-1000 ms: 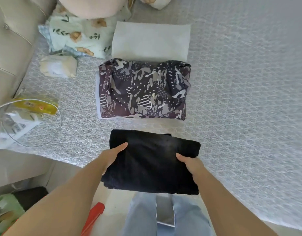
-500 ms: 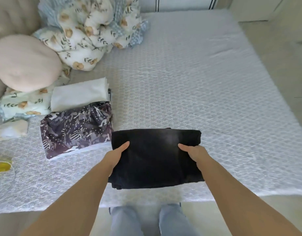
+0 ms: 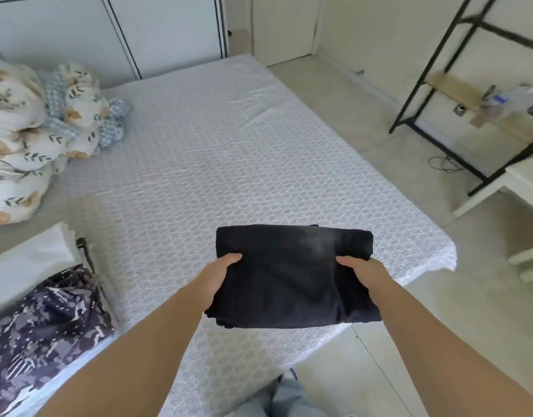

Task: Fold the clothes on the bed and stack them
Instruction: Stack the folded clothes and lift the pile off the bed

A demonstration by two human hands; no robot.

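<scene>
- Head view, the step: the folding of the black garment (image 3: 292, 275) looks finished, and this reads as the carrying stage, with the bundle held over the bed's (image 3: 199, 152) near right corner.
- Head view, what comes next: the stack to receive it appears to be at the bed's left edge, where a camouflage-print garment (image 3: 45, 329) lies over the near part of a folded white garment (image 3: 27, 263). The next move would call for swinging the bundle left and laying it flat on top, corners squared (a loose tilt could let the layers slide apart).
- Head view, the left hand (image 3: 218, 276): it grips the bundle's left edge, thumb lying on top, the other fingers hidden beneath the cloth.
- Head view, the right hand (image 3: 366, 273): it grips the right edge the same way, thumb on top, fingers curled out of sight below.
- Head view, garment against fingers: the cloth spans between the two hands, its far edge lying beyond both thumbs and its near folded edges sagging slightly below the wrists.
- Head view, surroundings: a floral duvet (image 3: 33, 130) is bunched at the far left corner.
</scene>
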